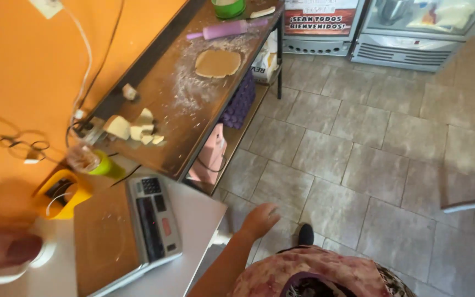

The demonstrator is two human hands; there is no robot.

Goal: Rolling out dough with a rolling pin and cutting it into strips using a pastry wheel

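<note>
Beside the white counter's edge [204, 220], the left hand [260, 219] hangs empty, fingers loosely together.

Single head-worn view, looking steeply down, tilted, over worktable [193, 110] and tiled floor [369, 154]

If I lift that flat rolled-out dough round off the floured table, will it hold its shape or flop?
The dough round looks thin and wide, so it would probably droop and stretch if lifted by one edge. The flour scattered around it suggests it may release from the wooden table without much sticking. It seems light, and likely to tear if pulled.
</note>
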